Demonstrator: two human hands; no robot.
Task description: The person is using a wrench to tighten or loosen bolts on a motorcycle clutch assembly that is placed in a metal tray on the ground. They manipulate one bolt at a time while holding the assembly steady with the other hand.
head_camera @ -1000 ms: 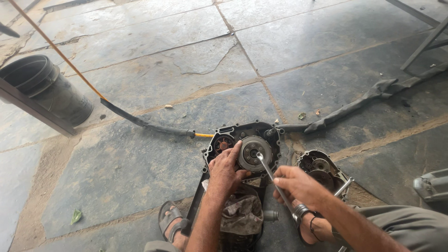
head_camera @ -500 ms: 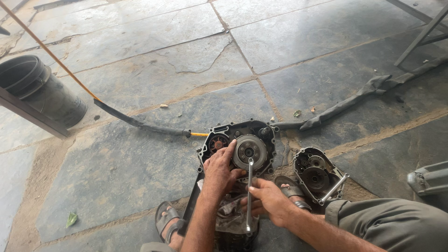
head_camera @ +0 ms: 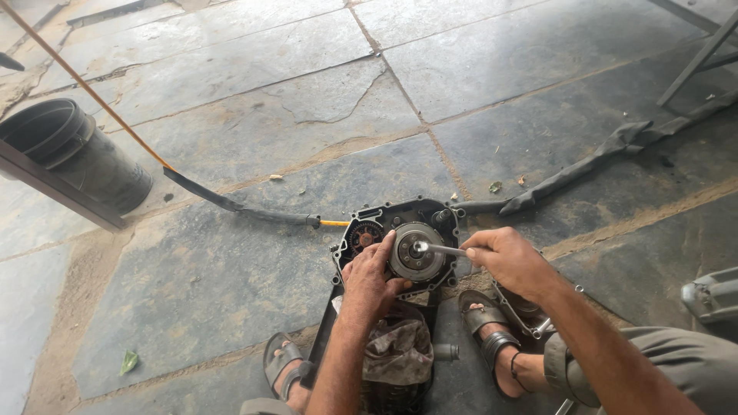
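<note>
On the stone-slab floor, reading from the left edge, a black bucket [head_camera: 73, 157] stands behind a dark bar, and an orange cord [head_camera: 84, 84] runs down past it into a black hose [head_camera: 238, 206] that ends at the engine case [head_camera: 400, 246] lying open-side up near the middle of the bottom edge. The left hand [head_camera: 369, 280] lies flat on the case, fingers spread and pressed against the lower left rim of the round clutch assembly [head_camera: 415, 252], bracing it; a greasy rag [head_camera: 396, 350] sits just below that hand, over the lower part of the engine. The right hand [head_camera: 503, 257] has its fingers curled shut around the handle of a metal wrench [head_camera: 440, 249], whose head sits on the centre of the clutch. Sandalled feet rest on either side, and a loose cover [head_camera: 530, 319] lies partly hidden under the right forearm. Further right a second black hose [head_camera: 600, 157] trails toward the top right corner, and a grey metal part [head_camera: 711, 296] shows at the right edge. Judging by its cast metal, the case looks heavy, rigid and probably oily, so a flat palm on its rim would steady it better than fingertips; the wrench is stiff and slim, best gripped far out on the handle for leverage.
</note>
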